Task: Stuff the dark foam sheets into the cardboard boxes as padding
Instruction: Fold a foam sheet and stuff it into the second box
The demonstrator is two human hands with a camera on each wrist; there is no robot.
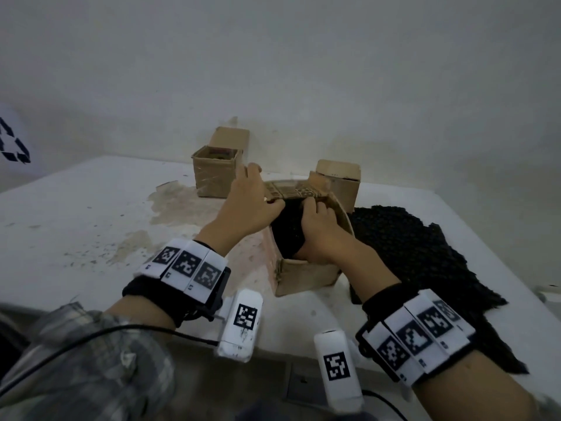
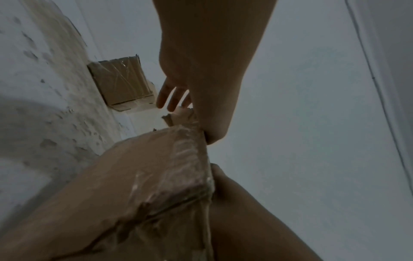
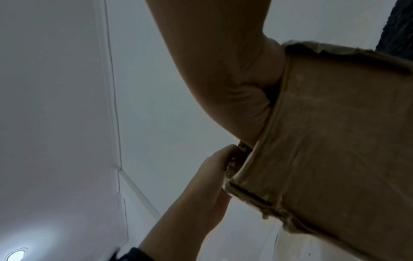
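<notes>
An open cardboard box stands mid-table with a dark foam sheet bunched inside it. My right hand is down in the opening, fingers curled into the foam. My left hand holds the box's left rim by the printed far flap, thumb inside and fingers outside. The left wrist view shows those fingers past the taped box wall. From the right wrist, the right palm lies against the inside of the box wall, and the left hand grips the box's corner.
More dark foam sheets lie spread on the white table right of the box, reaching the near edge. Two smaller cardboard boxes stand at the back by the wall: an open one on the left, another behind the main box.
</notes>
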